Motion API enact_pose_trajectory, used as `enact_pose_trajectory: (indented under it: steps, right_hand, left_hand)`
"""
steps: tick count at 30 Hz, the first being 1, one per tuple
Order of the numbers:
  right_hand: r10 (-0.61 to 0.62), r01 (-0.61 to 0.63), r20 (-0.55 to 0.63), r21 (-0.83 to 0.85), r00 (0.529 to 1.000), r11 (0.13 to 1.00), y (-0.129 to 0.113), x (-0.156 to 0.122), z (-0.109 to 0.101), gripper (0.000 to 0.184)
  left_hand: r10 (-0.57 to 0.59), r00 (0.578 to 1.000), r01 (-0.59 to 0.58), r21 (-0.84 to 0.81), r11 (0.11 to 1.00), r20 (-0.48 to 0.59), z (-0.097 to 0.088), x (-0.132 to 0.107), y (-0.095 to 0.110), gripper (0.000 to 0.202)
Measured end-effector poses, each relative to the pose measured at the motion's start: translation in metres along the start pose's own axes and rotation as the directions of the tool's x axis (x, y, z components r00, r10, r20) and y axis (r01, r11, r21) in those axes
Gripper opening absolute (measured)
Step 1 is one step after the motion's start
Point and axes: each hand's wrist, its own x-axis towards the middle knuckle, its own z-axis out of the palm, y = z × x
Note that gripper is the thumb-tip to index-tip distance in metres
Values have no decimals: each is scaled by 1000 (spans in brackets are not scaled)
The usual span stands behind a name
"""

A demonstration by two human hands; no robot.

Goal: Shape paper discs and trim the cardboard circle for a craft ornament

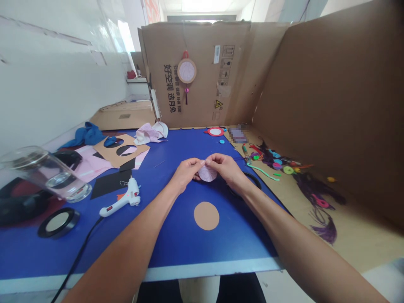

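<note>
Between my two hands, a round piece covered in pale lilac fabric (207,173) is held above the blue table. My left hand (187,171) pinches its upper left edge, with some fingers tucked behind it. On the other side, my right hand (223,165) pinches the top edge, the fingertips of both hands almost meeting. A plain brown cardboard disc (206,216) lies flat on the table, nearer to me than the hands. Under my right wrist, a black ring-like object (253,180) is partly hidden.
Left of my arms lie a white glue gun (124,199) with a trailing cord, black card (109,183), a cut-out cardboard sheet (121,148) and a clear glass (52,179). Tassels (326,230) and colourful bits spread rightward. A finished round pendant (187,71) hangs on the cardboard wall.
</note>
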Motion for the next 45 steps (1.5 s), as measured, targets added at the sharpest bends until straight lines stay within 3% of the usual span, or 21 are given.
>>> enact_pose_trajectory:
  steps: [5,10,16,25,32,45]
  right_hand:
    - [-24,24,-79,3,997,1000,3,3,-2,41]
    - [-7,7,4,15,1000,1000,3,3,-2,44]
    - [3,-3,7,6,1000,1000,4,2,-2,45]
    - [33,-34,33,35,999,999,2,0,-1,43]
    - [49,-51,50,26,998,998,3,0,-1,44]
    - [4,-4,14,-3,1000,1000,2,-1,-1,44]
  left_hand:
    - [20,1000,-20,16,1000,-19,-1,1,-1,39]
    - [23,999,-23,6,1000,-27,-2,2,-3,39]
    - [31,997,-31,-1,1000,-74,-3,3,-1,39]
    - [23,1000,-23,-42,999,-2,-1,0,2,37]
    - [39,996,-42,-31,999,-82,-5,4,-2,36]
    - [8,1000,-8,-32,999,-27,-2,2,2,38]
